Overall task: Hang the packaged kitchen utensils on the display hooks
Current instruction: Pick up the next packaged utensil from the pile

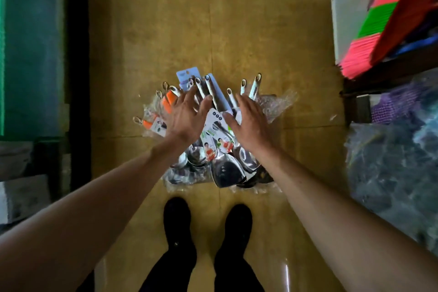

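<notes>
A pile of packaged kitchen utensils (213,149) lies on clear plastic wrap on the yellow floor, just in front of my feet. Steel ladle and turner heads point toward me, and the handles with hanging loops fan away. Some handles are orange (169,102), and printed cards (214,135) are attached to several. My left hand (187,116) hovers over the left side of the handles with fingers spread. My right hand (248,121) is stretched over the right side, fingers straight. Neither hand grips anything. No display hooks are in view.
My black shoes (177,223) stand close behind the pile. A shelf on the right holds pink and green brooms (388,31), with plastic-wrapped bundles (398,161) below it. A dark post and a teal panel (30,54) line the left side.
</notes>
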The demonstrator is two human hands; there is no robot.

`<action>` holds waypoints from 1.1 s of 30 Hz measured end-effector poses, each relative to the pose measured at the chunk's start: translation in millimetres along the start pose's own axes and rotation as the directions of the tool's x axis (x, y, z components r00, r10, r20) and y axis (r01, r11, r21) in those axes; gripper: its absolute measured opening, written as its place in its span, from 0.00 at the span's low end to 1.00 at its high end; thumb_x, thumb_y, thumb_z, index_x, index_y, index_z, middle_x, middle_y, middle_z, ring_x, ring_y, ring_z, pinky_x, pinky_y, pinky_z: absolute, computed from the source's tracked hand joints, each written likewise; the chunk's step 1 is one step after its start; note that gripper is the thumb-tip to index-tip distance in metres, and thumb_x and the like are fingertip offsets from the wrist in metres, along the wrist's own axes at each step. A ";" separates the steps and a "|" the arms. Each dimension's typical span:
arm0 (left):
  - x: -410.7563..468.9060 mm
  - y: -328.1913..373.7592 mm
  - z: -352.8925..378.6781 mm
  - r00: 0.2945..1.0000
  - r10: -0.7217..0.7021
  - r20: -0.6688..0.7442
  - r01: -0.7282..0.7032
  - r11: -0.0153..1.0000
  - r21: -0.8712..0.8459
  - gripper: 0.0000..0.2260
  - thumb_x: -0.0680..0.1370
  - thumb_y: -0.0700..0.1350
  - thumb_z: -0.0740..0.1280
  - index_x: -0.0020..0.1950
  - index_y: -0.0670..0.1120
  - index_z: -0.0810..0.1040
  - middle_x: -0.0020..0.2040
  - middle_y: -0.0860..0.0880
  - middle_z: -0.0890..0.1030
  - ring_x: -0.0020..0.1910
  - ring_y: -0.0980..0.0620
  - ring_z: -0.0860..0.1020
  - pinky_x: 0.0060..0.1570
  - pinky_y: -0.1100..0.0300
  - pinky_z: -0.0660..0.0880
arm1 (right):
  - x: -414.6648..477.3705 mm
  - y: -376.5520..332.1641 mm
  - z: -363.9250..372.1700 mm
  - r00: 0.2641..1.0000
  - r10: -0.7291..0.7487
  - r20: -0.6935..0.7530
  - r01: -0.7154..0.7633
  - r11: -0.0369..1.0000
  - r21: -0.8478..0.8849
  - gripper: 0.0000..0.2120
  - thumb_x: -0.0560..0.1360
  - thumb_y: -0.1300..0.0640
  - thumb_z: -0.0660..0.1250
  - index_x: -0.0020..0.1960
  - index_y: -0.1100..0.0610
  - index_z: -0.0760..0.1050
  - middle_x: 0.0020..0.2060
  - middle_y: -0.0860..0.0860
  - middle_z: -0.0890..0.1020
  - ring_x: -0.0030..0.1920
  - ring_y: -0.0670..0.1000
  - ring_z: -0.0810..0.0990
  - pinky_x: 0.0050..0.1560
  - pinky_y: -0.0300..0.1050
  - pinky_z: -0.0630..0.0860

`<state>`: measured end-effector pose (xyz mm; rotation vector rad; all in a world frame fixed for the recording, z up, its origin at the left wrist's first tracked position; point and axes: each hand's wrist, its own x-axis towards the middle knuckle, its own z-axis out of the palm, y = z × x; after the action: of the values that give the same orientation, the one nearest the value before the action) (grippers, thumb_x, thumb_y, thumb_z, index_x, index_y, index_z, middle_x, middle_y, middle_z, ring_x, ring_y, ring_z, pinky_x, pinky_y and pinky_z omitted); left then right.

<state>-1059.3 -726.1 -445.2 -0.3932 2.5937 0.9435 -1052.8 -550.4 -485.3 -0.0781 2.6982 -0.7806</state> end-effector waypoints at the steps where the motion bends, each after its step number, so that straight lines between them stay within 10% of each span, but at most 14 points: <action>1: 3.4 -8.2 6.3 1.000 -0.009 0.021 0.009 1.000 -0.018 0.33 0.79 0.67 0.51 0.78 0.50 0.64 0.72 0.44 0.72 0.76 0.42 0.59 0.73 0.36 0.56 | 0.7 2.6 9.6 1.000 -0.002 0.004 0.002 1.000 0.002 0.33 0.80 0.41 0.60 0.78 0.59 0.60 0.75 0.57 0.65 0.75 0.57 0.62 0.74 0.53 0.60; 8: 16.1 -26.9 20.3 0.997 -0.054 0.056 0.057 0.996 -0.064 0.30 0.79 0.69 0.52 0.73 0.52 0.70 0.72 0.45 0.73 0.73 0.42 0.67 0.70 0.42 0.65 | 8.3 2.3 38.5 0.999 0.025 0.030 -0.026 0.999 0.031 0.35 0.79 0.40 0.61 0.78 0.59 0.59 0.76 0.56 0.65 0.75 0.56 0.62 0.74 0.52 0.62; 11: 20.2 -38.7 37.1 0.975 -0.221 -0.005 0.216 0.959 -0.184 0.17 0.77 0.63 0.63 0.58 0.54 0.79 0.64 0.46 0.79 0.63 0.43 0.77 0.61 0.45 0.76 | -0.1 9.4 61.7 0.989 0.111 0.099 -0.111 0.994 0.004 0.37 0.77 0.39 0.63 0.78 0.57 0.58 0.75 0.57 0.66 0.75 0.57 0.63 0.72 0.56 0.64; 15: 25.9 -51.7 74.0 0.864 -0.500 0.053 0.481 0.791 -0.378 0.20 0.77 0.49 0.72 0.66 0.43 0.74 0.59 0.44 0.81 0.54 0.46 0.80 0.55 0.56 0.78 | -21.4 25.2 97.4 0.968 0.214 0.132 -0.193 0.969 -0.155 0.40 0.74 0.43 0.70 0.79 0.54 0.54 0.76 0.55 0.62 0.74 0.58 0.63 0.72 0.57 0.64; 23: 42.8 -44.3 93.1 0.817 -0.573 0.071 0.514 0.665 -0.542 0.17 0.75 0.51 0.75 0.56 0.45 0.72 0.46 0.52 0.77 0.47 0.50 0.77 0.53 0.56 0.75 | 2.6 35.0 86.9 0.980 0.192 0.047 -0.190 0.981 -0.035 0.25 0.73 0.53 0.74 0.66 0.57 0.70 0.60 0.55 0.75 0.59 0.55 0.75 0.53 0.45 0.67; 28: 35.6 -30.9 74.9 0.869 -0.463 0.177 0.483 0.714 -0.507 0.23 0.78 0.58 0.69 0.67 0.45 0.78 0.72 0.43 0.72 0.65 0.46 0.73 0.66 0.57 0.68 | 9.2 30.4 53.3 0.980 0.128 0.152 -0.143 0.985 0.097 0.14 0.77 0.57 0.70 0.59 0.57 0.72 0.56 0.53 0.82 0.53 0.54 0.81 0.43 0.41 0.67; 31: 38.8 -24.0 62.7 0.894 -0.418 0.162 0.444 0.771 -0.457 0.28 0.68 0.73 0.68 0.58 0.55 0.82 0.81 0.41 0.45 0.79 0.39 0.56 0.77 0.44 0.53 | 10.7 25.5 28.9 0.972 0.117 0.204 -0.159 0.966 0.204 0.11 0.77 0.59 0.70 0.57 0.56 0.72 0.53 0.51 0.82 0.48 0.54 0.82 0.43 0.45 0.76; 33: 38.1 -16.0 53.1 0.885 -0.439 0.155 0.460 0.768 -0.447 0.37 0.57 0.81 0.65 0.54 0.58 0.83 0.81 0.42 0.48 0.78 0.38 0.57 0.75 0.38 0.57 | 7.7 22.0 15.4 0.960 0.145 0.238 -0.216 0.927 0.306 0.13 0.75 0.61 0.72 0.58 0.56 0.73 0.55 0.50 0.82 0.51 0.52 0.82 0.48 0.43 0.76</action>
<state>-1075.5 -708.1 -508.0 -1.0599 2.0437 1.3653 -1054.2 -540.6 -511.5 0.1580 2.3019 -1.0853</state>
